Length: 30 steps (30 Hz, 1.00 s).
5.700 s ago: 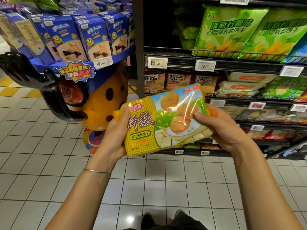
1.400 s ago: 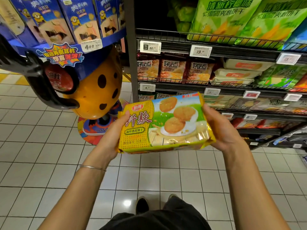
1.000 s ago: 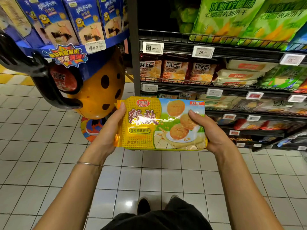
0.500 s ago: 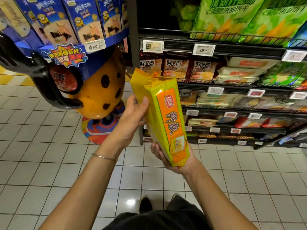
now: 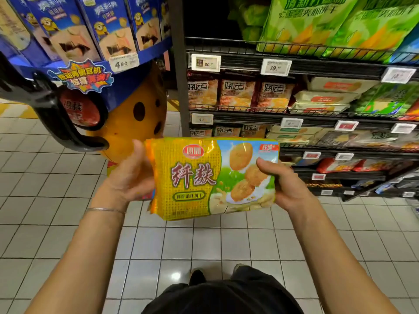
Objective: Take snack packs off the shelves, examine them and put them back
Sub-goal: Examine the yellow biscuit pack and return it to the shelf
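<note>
My one view came from the wide-angle camera worn on the person's head, and it bowed straight lines near the edges. It faced forward and steeply down: the white tiled floor (image 5: 45, 200) and a dark shoe (image 5: 197, 276) filled the lower half, the black wire shelves (image 5: 244, 64) ran across the upper right, and the blue cardboard display stand (image 5: 154, 53) sat upper left. Closest to the lens, mid-frame, the left hand (image 5: 131, 177) and right hand (image 5: 285, 186) gripped the yellow foil biscuit pack (image 5: 192, 177).

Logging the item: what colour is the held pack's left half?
Yellow with a fine grid, on the snack pack; head view.
</note>
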Available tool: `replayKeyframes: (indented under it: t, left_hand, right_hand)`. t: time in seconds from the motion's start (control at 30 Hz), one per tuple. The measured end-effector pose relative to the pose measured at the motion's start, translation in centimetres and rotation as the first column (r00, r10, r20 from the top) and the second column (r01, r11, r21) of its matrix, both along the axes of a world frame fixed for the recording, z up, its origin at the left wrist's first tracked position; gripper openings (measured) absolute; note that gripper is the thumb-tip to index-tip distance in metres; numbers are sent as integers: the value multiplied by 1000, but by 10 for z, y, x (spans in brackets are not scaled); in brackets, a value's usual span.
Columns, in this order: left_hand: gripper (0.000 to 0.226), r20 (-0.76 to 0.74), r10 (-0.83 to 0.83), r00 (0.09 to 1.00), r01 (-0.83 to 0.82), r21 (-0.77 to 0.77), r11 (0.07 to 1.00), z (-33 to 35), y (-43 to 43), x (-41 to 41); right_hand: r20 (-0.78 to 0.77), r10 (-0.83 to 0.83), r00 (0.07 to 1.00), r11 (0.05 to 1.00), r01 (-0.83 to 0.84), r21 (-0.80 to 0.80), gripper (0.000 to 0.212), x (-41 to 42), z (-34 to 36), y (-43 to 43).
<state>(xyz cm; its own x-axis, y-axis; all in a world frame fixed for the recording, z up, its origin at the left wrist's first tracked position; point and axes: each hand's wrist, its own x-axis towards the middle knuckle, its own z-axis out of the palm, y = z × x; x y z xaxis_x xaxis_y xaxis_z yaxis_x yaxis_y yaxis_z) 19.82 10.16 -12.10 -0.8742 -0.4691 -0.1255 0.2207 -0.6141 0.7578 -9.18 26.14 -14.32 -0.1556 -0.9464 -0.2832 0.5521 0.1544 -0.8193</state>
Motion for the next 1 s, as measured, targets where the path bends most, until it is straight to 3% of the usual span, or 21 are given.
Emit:
replayKeyframes:
  t: [0.07,0.13,0.23,0.3,0.37,0.5,0.6,0.77,0.8,0.87,0.9,0.93,1.0]
  left_hand:
    - [101,154,74,985,-50,-151,987,-6,4,-1]
    - [94,204,146,968,-67,-350,935,-7,8,-12]
    - [82,159,290,944,-155,-562,812,-5,9,-23]
    - [72,95,294,951,-146,-699,700,-3,6,-28]
    - [71,89,291,953,-115,-780,615,-3,2,-36]
    - [72,63,298,953,-132,-796,591,5,-4,-50]
    - [65,45,324,945,-161,-798,580,11,-8,-57]
    - [81,85,418,905,-306,-552,775,15,-5,-65]
    - [87,54,354,934,-291,-463,837,15,-7,-64]
    - [91,34,239,970,-219,-290,932,22,-3,-63]
    - [84,-14,206,978,-202,-288,936,21,1,-65]
    - [69,-86,260,962,-272,-387,881,30,11,-71]
    - [42,-180,246,952,-295,-336,895,32,34,-81]
  right_hand:
    - [-208,2,978,999,-11,-43,44,-13,8,-1]
    - [-333,19,943,998,-40,-57,49,-22,14,-3]
    - [-474,19,880,997,-54,-62,60,-36,21,-2]
    - [-571,-12,821,998,-23,-53,72,-45,26,0]
    - [-641,-29,767,998,-9,-56,81,-53,28,-2]
    - [-645,-68,761,995,7,-96,90,-62,25,-6]
    - [-600,-93,794,995,49,-90,90,-70,21,-9]
    - [-489,-218,845,976,192,-104,67,-62,26,-17]
    - [-435,-254,864,967,231,-104,61,-58,26,-18]
    - [-253,-282,926,959,267,-91,44,-50,24,-18]
    - [-131,-278,952,960,271,-68,38,-45,23,-18]
    - [-2,-272,962,962,272,-38,36,-39,22,-20]
    - [177,-248,952,968,250,14,38,-28,16,-25]
